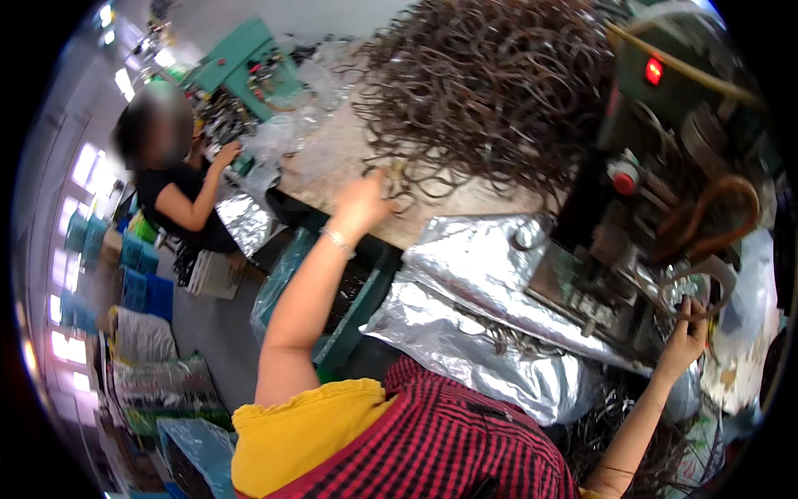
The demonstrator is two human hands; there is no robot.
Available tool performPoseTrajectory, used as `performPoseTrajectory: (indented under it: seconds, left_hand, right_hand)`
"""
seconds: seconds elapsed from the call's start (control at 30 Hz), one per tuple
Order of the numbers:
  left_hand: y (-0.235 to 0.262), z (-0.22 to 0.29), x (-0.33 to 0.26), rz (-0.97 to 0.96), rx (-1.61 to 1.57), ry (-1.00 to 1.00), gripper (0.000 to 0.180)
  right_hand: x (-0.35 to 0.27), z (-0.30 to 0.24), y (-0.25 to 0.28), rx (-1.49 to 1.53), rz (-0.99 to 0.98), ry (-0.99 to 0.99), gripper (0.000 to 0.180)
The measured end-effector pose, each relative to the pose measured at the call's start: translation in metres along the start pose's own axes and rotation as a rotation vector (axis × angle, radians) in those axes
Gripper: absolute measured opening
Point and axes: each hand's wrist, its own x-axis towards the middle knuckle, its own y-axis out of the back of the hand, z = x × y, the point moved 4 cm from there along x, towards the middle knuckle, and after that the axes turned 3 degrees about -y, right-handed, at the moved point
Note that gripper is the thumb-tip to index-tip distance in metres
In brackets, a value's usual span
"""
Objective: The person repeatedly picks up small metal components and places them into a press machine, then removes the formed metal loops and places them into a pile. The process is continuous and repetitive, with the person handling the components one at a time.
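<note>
Fingers of the left hand (363, 200) pinch one brown ring (397, 185) at the heap's (490, 83) edge and should lift it free of tangles, while the right hand (687, 334) grips a ring at the press (657, 208).

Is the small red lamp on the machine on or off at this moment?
On. The red lamp glows brightly against the dark green machine body, above the right hand at the press.
</note>
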Motion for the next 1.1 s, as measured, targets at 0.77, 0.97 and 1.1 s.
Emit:
performPoseTrajectory:
  seconds: [0.77, 0.97, 1.1]
  left_hand:
    - [-0.049, -0.028, 0.028, -0.252, -0.263, 0.035, 0.028]
    - [-0.050, -0.034, -0.005, 0.156, -0.386, -0.114, 0.026]
    - [0.020, 0.103, -0.052, 0.438, -1.269, -0.228, 0.035]
  right_hand:
    - [0.001, -0.134, -0.015, 0.133, -0.060, 0.112, 0.021]
    - [-0.003, -0.122, -0.060, 0.485, -0.082, -0.110, 0.033]
    - [-0.007, -0.121, -0.055, 0.628, -0.112, -0.208, 0.042]
